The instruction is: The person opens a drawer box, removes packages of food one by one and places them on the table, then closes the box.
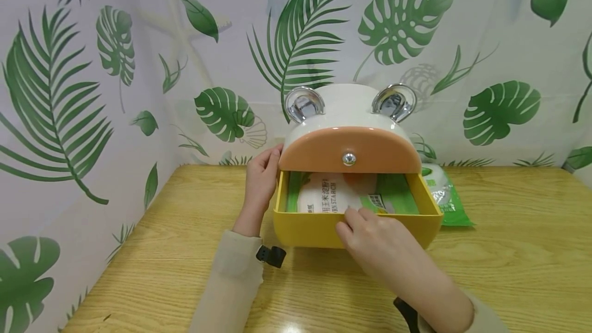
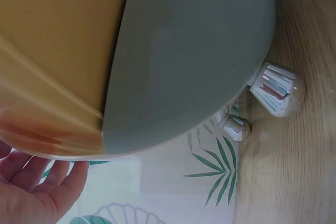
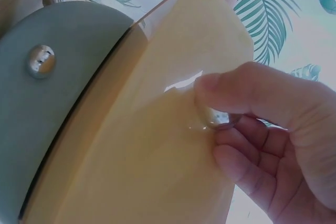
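Observation:
A white storage box (image 1: 349,104) with two shiny silver ears stands on the table. Its upper orange drawer (image 1: 319,150) is closed, and the lower yellow drawer (image 1: 305,230) is pulled out. Inside lie a white corn starch bag (image 1: 319,194) and a green packet (image 1: 395,189). My right hand (image 1: 386,243) pinches the silver knob (image 3: 221,119) on the yellow drawer's front between thumb and fingers. With its fingers extended, my left hand (image 1: 260,184) touches the box's left side; the left wrist view shows those fingertips against the wall.
A green and white plastic bag (image 1: 448,197) lies on the wooden table (image 1: 518,251), right of the box and partly behind it. Leaf-printed cloth (image 1: 222,60) lines the back and left side. Dark straps (image 1: 272,256) hang at both wrists.

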Demonstrator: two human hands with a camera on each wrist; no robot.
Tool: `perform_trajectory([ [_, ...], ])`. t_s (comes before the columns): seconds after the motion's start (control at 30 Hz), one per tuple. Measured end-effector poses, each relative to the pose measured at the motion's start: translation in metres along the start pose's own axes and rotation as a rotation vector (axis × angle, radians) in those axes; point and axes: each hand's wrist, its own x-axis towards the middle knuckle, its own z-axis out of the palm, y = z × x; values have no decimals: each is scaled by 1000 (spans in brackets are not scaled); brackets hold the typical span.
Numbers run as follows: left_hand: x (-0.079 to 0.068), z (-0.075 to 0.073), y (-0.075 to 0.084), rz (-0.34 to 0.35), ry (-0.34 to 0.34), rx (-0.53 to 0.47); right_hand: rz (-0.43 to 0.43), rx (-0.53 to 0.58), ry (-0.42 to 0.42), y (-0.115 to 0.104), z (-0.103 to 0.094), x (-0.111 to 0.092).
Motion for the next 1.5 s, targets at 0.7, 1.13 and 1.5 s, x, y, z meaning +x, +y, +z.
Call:
perform_trajectory([
  [0.7, -1, 0, 1, 16, -9, -24, -42, -5, -25, -8, -13, -7],
  [1.13, -2, 0, 1, 34, -6, -25, -55, -5, -10, -13, -18, -9],
  [1.5, -2, 0, 2, 34, -2, -20, -52, 3, -7, -13, -18, -10],
])
